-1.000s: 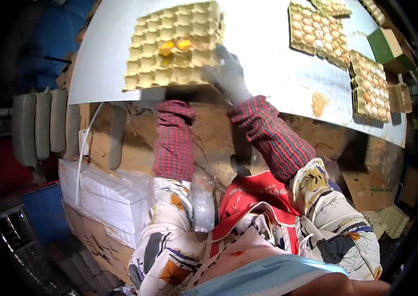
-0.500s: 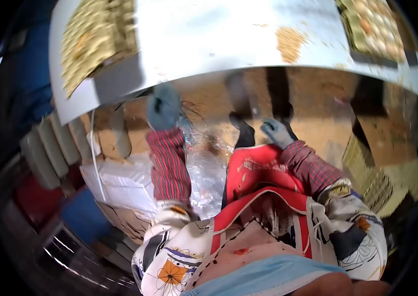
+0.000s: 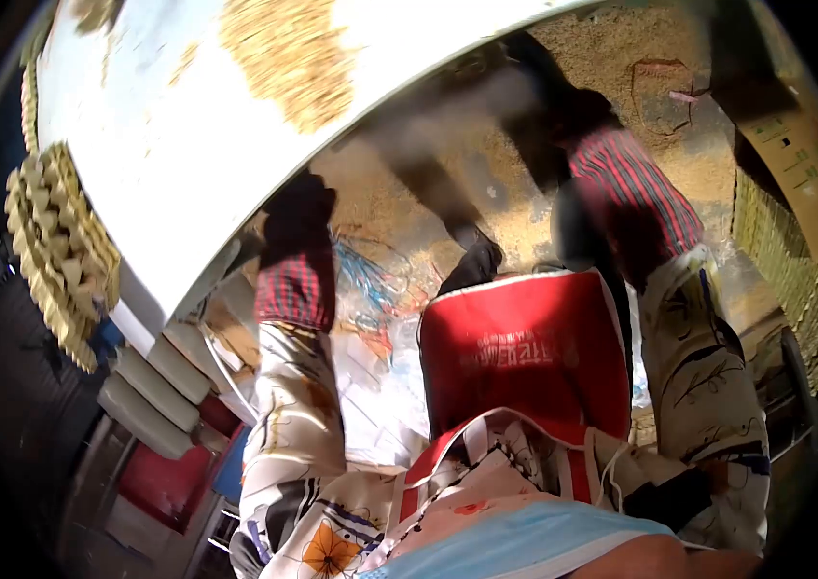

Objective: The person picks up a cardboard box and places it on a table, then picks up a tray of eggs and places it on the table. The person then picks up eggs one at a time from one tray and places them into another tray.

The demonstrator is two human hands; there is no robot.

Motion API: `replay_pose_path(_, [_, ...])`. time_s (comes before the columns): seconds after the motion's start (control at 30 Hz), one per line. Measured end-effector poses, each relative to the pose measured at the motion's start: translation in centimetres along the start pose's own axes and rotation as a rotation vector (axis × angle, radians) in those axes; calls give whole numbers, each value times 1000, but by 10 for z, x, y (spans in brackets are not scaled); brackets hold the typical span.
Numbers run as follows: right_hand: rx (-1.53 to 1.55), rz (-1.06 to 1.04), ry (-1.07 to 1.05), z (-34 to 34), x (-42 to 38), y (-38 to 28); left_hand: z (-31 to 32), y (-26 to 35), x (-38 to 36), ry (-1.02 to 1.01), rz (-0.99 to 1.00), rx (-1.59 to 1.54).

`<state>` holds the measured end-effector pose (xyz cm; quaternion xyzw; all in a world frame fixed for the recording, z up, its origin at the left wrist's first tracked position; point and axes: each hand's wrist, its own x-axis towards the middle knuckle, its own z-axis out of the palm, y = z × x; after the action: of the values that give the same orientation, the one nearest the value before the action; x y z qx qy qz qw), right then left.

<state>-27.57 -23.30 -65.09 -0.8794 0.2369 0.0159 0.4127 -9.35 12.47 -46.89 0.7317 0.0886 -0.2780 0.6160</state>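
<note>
My left hand point(image 3: 299, 214) is in deep shadow by the near edge of the white table point(image 3: 167, 183). Dark and blurred, its fingers do not show clearly. Farther right, my right hand point(image 3: 578, 108) reaches forward close to the table's underside, also in shadow. Whether either hand holds anything is hidden. Striped red and black cuffs cover both wrists. A red apron point(image 3: 525, 362) with white lettering hangs between my arms. On the table top lies a heap of yellowish shavings or husks point(image 3: 293, 63).
At the table's left end is a stack of egg trays point(image 3: 61, 251). More trays point(image 3: 785, 280) stand at right beside a cardboard box point(image 3: 795, 154). Clear and blue plastic point(image 3: 370, 275) lies on the floor. Grey rounded slats point(image 3: 148, 400) are at lower left.
The view has swung right and closer to the table, so the husk heap appears farther left. Both arms now extend farther forward, and the hands have moved into shadow.
</note>
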Motion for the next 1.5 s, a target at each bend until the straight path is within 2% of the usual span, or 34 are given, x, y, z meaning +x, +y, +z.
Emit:
replay_pose_path(0.23, [-67,29,8,36,56,-10,35,14,0,-23,45,103])
replay_pose_path(0.4, [8,19,34,37,62,-8,31,7,-41,26,-11,180])
replay_pose_path(0.53, [127,30,111,10,37,0,28,-3,-61,25,-24,167])
replay_pose_path(0.77, [604,161,105,-63,-57,-32,15,-23,-86,45,-61,99])
replay_pose_path(1.03, [1162,453,-44,-119,-162,-126,9,-49,-178,67,-212,-39])
replay_pose_path(1.23, [1426,650,-264,-233,-272,-233,6,-24,-289,121,-321,-174])
replay_pose_path(1.37, [1517,645,-403,-312,-300,-311,6,19,-349,144,-328,-248])
replay_pose_path(1.5, [1590,550,-521,-363,-297,-372,13,71,-365,139,-245,-283])
